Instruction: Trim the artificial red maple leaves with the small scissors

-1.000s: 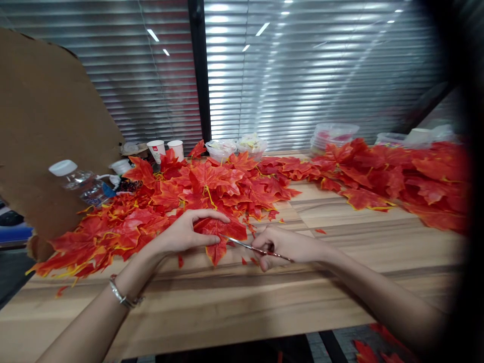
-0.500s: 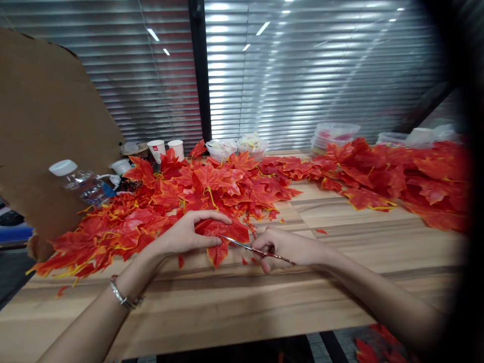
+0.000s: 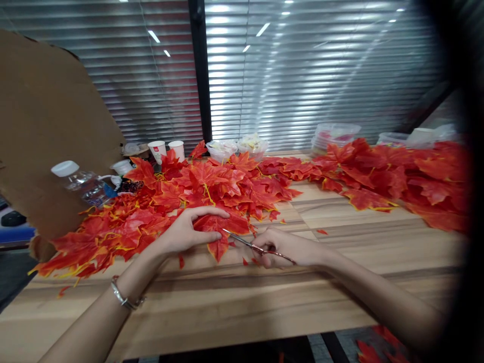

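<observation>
Left hand: in the head view, the left hand (image 3: 187,229) has its grip on a red leaf (image 3: 212,224), pinched between thumb and fingers above the worktop (image 3: 242,307).
Right hand: the right hand (image 3: 283,247) has its grip closed around the scissors (image 3: 245,243), tips right at the leaf; how far the blades part, I can't tell.
Worktop: red scraps (image 3: 181,261) lie below the leaf; just beyond the hands sits a leaf heap (image 3: 212,176).
Far edge: paper cups (image 3: 157,150) stand behind the heap.
</observation>
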`<state>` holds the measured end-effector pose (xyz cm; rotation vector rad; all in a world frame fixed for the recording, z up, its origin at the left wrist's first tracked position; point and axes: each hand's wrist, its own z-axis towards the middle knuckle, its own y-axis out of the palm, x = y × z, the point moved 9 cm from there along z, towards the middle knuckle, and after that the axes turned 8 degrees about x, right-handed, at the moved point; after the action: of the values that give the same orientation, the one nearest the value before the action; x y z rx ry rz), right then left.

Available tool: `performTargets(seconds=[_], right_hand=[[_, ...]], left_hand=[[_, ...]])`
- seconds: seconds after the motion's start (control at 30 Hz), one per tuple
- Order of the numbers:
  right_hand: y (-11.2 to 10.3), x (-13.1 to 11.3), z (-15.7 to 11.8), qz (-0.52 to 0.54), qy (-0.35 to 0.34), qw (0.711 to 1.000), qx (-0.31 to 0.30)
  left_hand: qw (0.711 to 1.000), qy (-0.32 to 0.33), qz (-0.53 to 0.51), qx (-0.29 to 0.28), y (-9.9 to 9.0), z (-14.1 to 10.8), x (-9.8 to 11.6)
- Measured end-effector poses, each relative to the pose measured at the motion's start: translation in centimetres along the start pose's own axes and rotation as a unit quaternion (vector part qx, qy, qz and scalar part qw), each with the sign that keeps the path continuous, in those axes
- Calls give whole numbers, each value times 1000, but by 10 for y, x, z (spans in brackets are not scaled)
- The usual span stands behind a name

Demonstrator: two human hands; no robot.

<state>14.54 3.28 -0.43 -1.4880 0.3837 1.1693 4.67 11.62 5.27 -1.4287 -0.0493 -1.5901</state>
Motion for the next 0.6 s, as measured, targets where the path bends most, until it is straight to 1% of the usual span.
performTargets(seconds=[0.13, 0.2, 0.27, 0.4, 0.53, 0.6], right_hand=[[-5, -8, 1, -2, -22, 999, 32], [-6, -10, 1, 1, -24, 999, 42], [-6, -9, 1, 1, -21, 999, 44], [-5, -5, 1, -14, -14, 999, 47], [-6, -3, 1, -22, -11, 998, 54], [-6, -4, 1, -23, -10, 998, 55]], left_hand=[[995, 21, -5, 93, -15, 0, 4], [993, 26, -4, 116, -17, 0, 6], [993, 29, 0, 118, -16, 0, 8], [994, 35, 4, 105, -13, 0, 9], [992, 37, 4, 121, -15, 0, 9], [993, 33, 8, 117, -14, 0, 9]])
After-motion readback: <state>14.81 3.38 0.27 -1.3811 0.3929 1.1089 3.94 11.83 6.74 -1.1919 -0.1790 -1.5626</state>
